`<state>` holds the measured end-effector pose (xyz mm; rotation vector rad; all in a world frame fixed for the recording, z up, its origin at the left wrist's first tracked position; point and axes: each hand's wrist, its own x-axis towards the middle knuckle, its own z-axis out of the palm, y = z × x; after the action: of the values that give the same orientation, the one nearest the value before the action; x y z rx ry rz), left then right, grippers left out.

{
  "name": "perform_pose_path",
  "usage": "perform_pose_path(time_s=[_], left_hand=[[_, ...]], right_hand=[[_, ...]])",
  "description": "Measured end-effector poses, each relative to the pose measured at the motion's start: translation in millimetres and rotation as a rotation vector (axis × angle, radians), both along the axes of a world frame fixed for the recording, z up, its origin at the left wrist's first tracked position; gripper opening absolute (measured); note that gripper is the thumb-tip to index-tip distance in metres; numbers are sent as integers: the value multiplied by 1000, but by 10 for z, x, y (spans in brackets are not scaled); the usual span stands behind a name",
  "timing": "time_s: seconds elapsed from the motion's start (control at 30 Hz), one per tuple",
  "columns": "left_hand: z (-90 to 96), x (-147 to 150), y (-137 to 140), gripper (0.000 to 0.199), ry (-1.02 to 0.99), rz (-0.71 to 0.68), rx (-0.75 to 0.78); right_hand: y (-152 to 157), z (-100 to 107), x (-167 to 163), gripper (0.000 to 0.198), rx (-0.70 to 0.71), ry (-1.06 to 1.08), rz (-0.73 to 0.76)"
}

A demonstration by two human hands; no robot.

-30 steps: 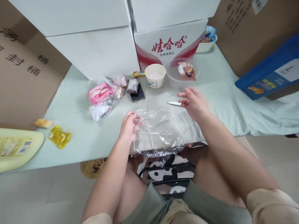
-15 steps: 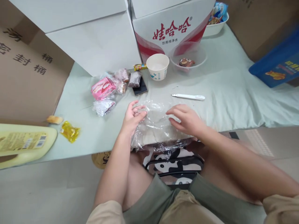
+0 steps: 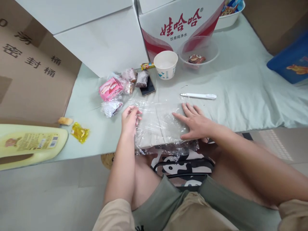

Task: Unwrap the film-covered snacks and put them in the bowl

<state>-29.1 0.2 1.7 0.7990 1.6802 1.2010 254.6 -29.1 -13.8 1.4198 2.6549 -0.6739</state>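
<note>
A sheet of clear plastic film [image 3: 156, 123] lies spread on the table's front edge, its near part hanging over. My left hand [image 3: 130, 119] pinches the film's left side with curled fingers. Flat on the film's right side rests my right hand [image 3: 193, 121], fingers spread. Beyond it lies a white pen-shaped cutter [image 3: 198, 96]. Behind the film are a paper cup [image 3: 166, 65], a dark flat case [image 3: 148, 87] with a wrapped snack [image 3: 142, 79] on it, and a pink packet [image 3: 111, 89] among several small wrapped pieces.
A clear plastic bowl [image 3: 209, 59] holding a wrapped snack stands before a white carton [image 3: 178, 29]. On the left are a yellow wrapper [image 3: 80, 132], a bread piece [image 3: 65, 121] and a pale yellow jug [image 3: 31, 144]. A blue container [image 3: 288, 61] stands at the right.
My right hand has gone from curled fingers to lying flat and spread on the film. My left hand has shifted left, and the film between them is spread wider and flatter.
</note>
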Motion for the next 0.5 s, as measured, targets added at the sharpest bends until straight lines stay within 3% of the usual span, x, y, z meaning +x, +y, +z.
perform_pose_path(time_s=[0.07,0.17,0.23,0.3,0.4,0.47,0.5], left_hand=[[-56,-50,17,32,20,-48,-26],[-146,-157,13,60,17,-132,27],[-181,-213,-24,69,174,-112,195],[-181,-231,-84,55,462,-146,397],[-137,-203,-181,21,744,-526,501],[-112,-192,-217,26,794,-782,416],[-108,-199,-223,35,816,-846,357]], right_hand=[[9,-19,41,114,9,-19,-20],[27,-46,129,113,32,-40,-68],[38,-40,188,109,67,-31,-82],[47,-8,229,98,146,12,-74],[58,58,246,65,276,115,-58],[74,76,244,50,297,157,-45],[86,70,245,45,291,163,-35]])
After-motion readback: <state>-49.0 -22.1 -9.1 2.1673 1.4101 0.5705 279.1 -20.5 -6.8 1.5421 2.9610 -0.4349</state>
